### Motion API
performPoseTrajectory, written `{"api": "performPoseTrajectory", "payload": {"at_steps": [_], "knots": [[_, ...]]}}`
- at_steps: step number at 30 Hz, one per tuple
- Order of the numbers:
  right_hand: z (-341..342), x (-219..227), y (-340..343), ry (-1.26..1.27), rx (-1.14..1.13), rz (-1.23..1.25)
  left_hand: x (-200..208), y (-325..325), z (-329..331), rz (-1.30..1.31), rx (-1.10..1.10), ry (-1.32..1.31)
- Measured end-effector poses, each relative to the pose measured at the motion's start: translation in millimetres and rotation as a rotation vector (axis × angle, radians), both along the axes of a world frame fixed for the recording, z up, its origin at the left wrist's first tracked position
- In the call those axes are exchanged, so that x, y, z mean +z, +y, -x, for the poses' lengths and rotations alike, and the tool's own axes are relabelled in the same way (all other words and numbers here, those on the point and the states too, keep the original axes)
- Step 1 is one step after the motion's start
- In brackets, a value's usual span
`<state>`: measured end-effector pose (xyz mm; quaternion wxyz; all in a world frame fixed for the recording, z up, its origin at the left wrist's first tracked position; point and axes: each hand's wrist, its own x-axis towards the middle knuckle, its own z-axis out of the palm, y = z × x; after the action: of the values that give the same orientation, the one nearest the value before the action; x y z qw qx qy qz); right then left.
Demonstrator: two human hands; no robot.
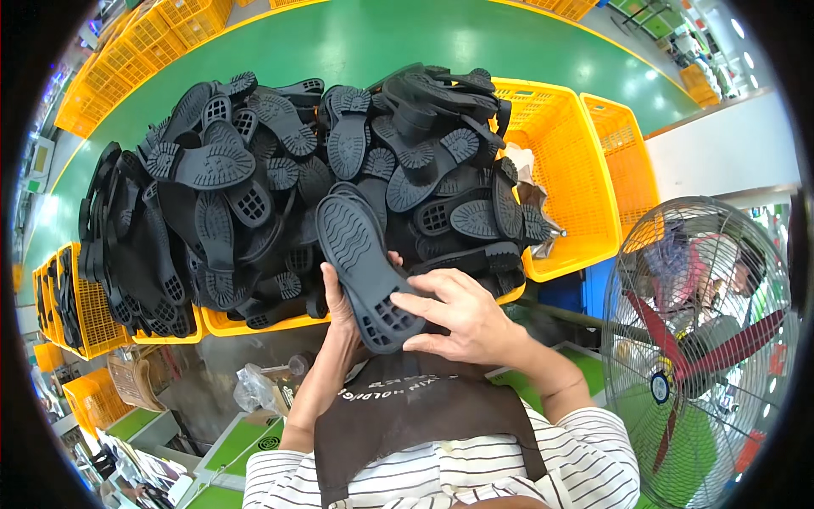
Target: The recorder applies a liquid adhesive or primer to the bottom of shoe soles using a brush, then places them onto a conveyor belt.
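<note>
A black shoe sole is held up in front of my chest, its wavy tread facing up and its square-holed heel toward me. A second dark edge runs along it, perhaps another sole underneath. My left hand is wrapped round its left side, the thumb on the edge and most fingers hidden behind. From the right, my right hand grips the heel, fingertips on the holed part and thumb at its near edge. Just beyond both hands lies a big heap of similar black soles.
The heap rises above yellow crates. More yellow crates stand to the right, with crumpled material in one. A large caged fan with red blades is close on my right. Green flooring stretches beyond the heap.
</note>
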<state>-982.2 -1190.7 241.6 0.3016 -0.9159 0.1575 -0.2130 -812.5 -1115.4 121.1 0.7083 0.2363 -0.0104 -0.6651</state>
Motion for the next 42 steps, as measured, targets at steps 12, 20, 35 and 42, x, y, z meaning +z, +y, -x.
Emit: {"api": "performPoseTrajectory", "payload": {"at_steps": [12, 20, 35, 42], "knots": [[-29, -4, -69, -0.182, 0.124, -0.109, 3, -4, -17, -0.021, 0.126, -0.091], [-17, -129, -376, 0.684, -0.255, 0.288, 26, 7, -4, -0.120, 0.115, -0.066], [-37, -119, -396, 0.748, -0.015, 0.010, 20, 22, 25, -0.213, 0.218, -0.101], [-20, -129, -387, 0.549, -0.088, -0.053, 25, 20, 32, -0.246, 0.200, -0.082]]}}
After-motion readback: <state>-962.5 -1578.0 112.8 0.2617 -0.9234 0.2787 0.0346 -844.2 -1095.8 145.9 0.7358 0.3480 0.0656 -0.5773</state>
